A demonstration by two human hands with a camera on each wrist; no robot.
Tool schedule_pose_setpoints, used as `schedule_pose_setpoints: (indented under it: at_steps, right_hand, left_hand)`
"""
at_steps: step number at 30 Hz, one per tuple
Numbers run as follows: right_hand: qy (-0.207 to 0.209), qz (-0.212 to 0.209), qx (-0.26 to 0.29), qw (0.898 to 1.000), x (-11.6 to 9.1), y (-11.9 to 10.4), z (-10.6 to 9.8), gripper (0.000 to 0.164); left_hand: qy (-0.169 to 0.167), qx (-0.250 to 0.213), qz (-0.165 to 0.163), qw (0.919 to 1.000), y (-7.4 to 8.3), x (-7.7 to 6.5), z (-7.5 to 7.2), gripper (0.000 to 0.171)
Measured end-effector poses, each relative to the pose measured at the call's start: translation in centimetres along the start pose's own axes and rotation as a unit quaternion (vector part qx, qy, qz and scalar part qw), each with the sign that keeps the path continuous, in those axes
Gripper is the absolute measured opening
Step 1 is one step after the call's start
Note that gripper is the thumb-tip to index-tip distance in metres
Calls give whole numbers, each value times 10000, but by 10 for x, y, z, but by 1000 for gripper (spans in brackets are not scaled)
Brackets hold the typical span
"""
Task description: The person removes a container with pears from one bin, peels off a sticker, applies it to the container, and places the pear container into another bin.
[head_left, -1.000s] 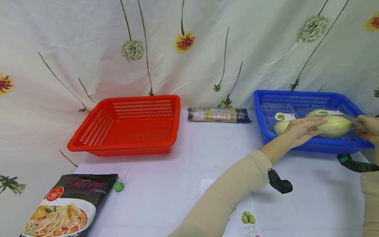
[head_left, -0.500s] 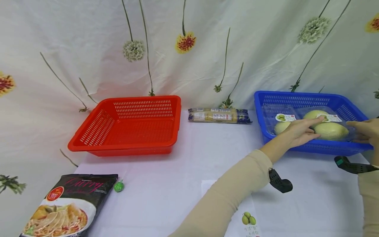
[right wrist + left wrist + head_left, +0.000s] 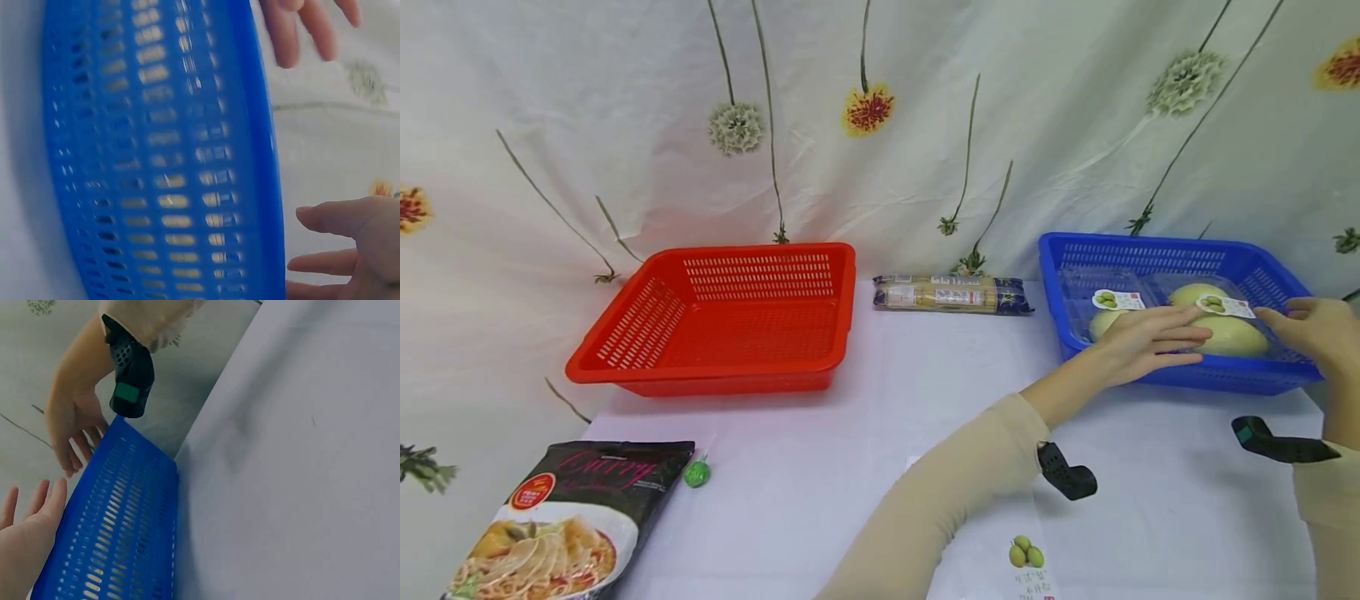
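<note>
Two clear plastic fruit boxes lie side by side in the blue basket (image 3: 1180,372). Pale yellow-green fruit shows through the left box (image 3: 1117,300) and the right box (image 3: 1225,307), each with a white label. My left hand (image 3: 1138,342) is over the basket's front rim with straight fingers, overlapping the right box's near-left side in the head view. At that box's right side my right hand (image 3: 1317,332) hovers with loose, parted fingers. The wrist views show both the left hand (image 3: 28,540) and the right hand (image 3: 356,240) beside the rim, holding nothing.
A red basket (image 3: 730,379) stands at the back left. Between the baskets lies a long pack of dried noodles (image 3: 953,295). A black noodle packet (image 3: 568,525) and a small green ball (image 3: 697,473) are at the front left. A printed paper (image 3: 1026,567) lies near the front.
The right fruit box has been lowered into the basket and let go. My right hand has lifted off its side, and my left hand has drawn back slightly to the left.
</note>
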State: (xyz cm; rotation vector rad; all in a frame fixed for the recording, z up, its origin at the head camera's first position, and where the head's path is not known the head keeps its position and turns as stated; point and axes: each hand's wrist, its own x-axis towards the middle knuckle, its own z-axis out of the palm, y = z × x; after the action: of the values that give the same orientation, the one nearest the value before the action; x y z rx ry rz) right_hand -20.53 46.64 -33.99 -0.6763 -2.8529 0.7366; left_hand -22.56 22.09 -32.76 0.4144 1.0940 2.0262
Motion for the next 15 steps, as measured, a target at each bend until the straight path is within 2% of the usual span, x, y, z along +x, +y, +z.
schedule_pose_setpoints:
  at_steps: [2, 4, 6, 8, 10, 15]
  right_hand:
    - [46, -374, 3, 9993, -17, -15, 1, 83]
    - [213, -866, 5, 9960, -25, -22, 7, 84]
    - [318, -1313, 32, 9908, -31, -32, 14, 80]
    - [351, -1763, 129, 9836, -40, -45, 20, 74]
    - [314, -2054, 215, 9779, -50, -61, 24, 68]
    - [214, -2691, 374, 9621, -79, -104, 31, 64]
  left_hand:
    - [-97, 296, 80, 9995, 6, -10, -7, 37]
    - [-54, 551, 177, 9983, 14, -20, -14, 36]
    - [153, 901, 307, 9953, 22, -32, -21, 34]
    - [387, 1387, 437, 9886, 30, -44, -28, 33]
    - [533, 1873, 607, 9790, 37, -56, -36, 33]
    - [619, 2982, 1348, 9429, 57, -87, -63, 35]
